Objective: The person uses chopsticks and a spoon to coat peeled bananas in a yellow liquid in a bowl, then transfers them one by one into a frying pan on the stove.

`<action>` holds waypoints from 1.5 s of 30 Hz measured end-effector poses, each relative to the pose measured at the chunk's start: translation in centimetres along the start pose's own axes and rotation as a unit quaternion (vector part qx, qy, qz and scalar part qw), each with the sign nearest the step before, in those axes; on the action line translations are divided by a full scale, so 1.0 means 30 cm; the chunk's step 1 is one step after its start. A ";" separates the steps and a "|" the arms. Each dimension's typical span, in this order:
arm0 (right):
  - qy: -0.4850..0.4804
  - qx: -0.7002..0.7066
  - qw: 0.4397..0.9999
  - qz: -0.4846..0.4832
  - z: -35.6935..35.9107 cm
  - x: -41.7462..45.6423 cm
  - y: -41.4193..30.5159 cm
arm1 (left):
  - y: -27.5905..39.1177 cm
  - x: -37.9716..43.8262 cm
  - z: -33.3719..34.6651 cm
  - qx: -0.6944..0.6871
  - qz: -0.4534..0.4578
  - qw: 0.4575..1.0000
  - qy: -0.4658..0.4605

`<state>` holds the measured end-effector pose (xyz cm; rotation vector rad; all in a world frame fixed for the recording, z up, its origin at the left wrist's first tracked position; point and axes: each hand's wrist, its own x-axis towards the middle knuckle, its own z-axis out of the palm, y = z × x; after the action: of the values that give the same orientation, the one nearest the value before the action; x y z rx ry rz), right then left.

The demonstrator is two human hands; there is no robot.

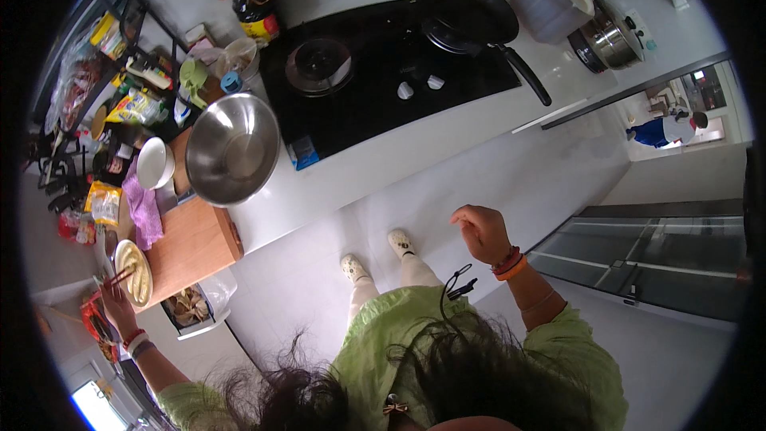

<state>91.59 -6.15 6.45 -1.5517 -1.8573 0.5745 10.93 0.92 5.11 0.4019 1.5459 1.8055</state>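
At the far left my left hand (118, 306) grips brown chopsticks (124, 275). Their tips reach into a white dish (149, 294) of pale yellow, glossy food (135, 264), which I cannot identify further. The dish sits at the edge of a wooden cutting board (194, 246). My right hand (480, 233) hangs in the air over the floor, its fingers loosely curled together and nothing visible in them. Beyond the board stands a large stainless steel bowl (239, 152), apparently empty. Beside it are a white bowl (155, 163) and a purple cloth (142, 206).
A black frying pan (473, 9) rests on the glass cooktop (371, 60), its handle jutting past the right edge. Bottles and packets crowd a black rack (128, 30). A bin (190, 306) hangs below the board. Far right, another person (664, 131) shows through a doorway.
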 end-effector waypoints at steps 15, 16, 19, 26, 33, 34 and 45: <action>-0.026 0.082 0.995 0.055 0.006 -0.041 0.353 | 0.159 -0.224 0.282 0.168 0.049 0.983 -0.046; -0.050 0.102 0.991 0.068 0.013 -0.023 0.365 | 0.169 -0.280 0.378 0.130 0.025 0.991 0.021; -0.101 0.147 0.983 0.045 0.021 0.053 0.368 | 0.264 -0.283 0.375 0.131 -0.064 0.945 -0.291; -0.050 0.212 0.968 -0.125 0.054 0.126 0.400 | 0.304 -0.325 0.483 0.164 0.030 0.977 -0.131; -0.141 0.193 0.967 -0.091 0.024 0.009 0.548 | 0.263 -0.472 0.655 0.180 0.106 0.978 0.015; -0.110 0.187 0.971 -0.103 0.011 -0.002 0.567 | 0.294 -0.442 0.579 0.181 0.105 0.978 0.012; 0.001 0.201 0.973 -0.113 -0.276 0.082 0.601 | 0.232 -0.439 0.545 0.184 0.105 0.977 -0.019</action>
<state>109.79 -0.62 0.28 -1.0620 -1.7511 0.7831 28.46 3.57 18.32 0.7971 1.8732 1.6484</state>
